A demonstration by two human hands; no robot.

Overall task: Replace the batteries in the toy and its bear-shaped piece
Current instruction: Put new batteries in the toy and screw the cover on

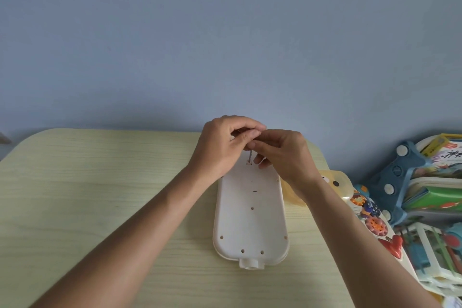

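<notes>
Grip: both hands meet over the far end of the toy (250, 210), the left hand (221, 146) and right hand (282, 155) each pinching a thin metal screwdriver (250, 152) between curled fingers; neither hand is free.

Tool line: the screwdriver stands nearly upright, its tip set down into a small square recess at the toy's far end, directly under the two hands.

Toy position: the white toy lies face down on the desk (100, 195), its flat back up, between the two forearms.

Toy axis: its long axis runs away from the person, with a short round stub at the near end and the screw recess at the far end.

Nearer hand: both are level with the recess; the left comes in from the toy's left side, the right from its right side, with the right hand's lower fingers close to the toy's back by the recess.

Bear piece: a yellow bear-shaped piece (335, 182) lies just beside the toy's right edge, partly hidden under the right wrist, its face upward.

Step in hand: probably turning the cover screw; whether it is loosening cannot be told.

Beyond the bear piece: a heap of coloured toys (412, 195) sits to its right, at the desk's edge.
</notes>
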